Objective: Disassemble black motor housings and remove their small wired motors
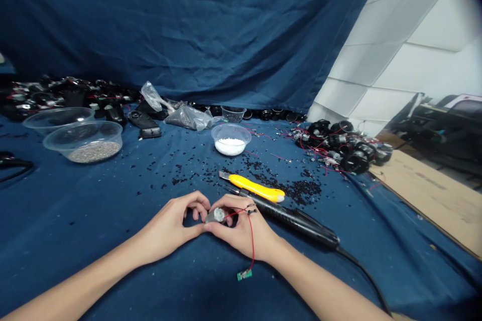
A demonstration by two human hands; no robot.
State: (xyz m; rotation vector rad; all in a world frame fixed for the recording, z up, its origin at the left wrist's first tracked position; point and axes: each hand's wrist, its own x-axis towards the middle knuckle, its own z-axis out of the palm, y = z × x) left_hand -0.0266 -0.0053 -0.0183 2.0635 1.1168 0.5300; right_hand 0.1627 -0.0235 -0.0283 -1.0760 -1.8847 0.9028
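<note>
My right hand (243, 228) grips a small grey cylinder, which looks like a little electric motor (216, 215), between thumb and fingers. Around the motor's other end, the thumb and curled fingers of my left hand (176, 220) are closed. A thin red wire (252, 241) and a dark one run from the motor across the back of my right hand. From the red wire hangs a small green circuit board (244, 275) over the blue cloth. Just beyond my hands lie a yellow utility knife (256, 187) and a black corded electric screwdriver (293, 218).
Small black screws (301, 190) are scattered on the cloth. A clear bowl of white bits (230, 146) stands behind them; another bowl of small metallic parts (94, 152) is at left. Wired motor assemblies (342, 148) are heaped at right beside a cardboard sheet (429, 195). A plastic bag (190, 117) lies behind.
</note>
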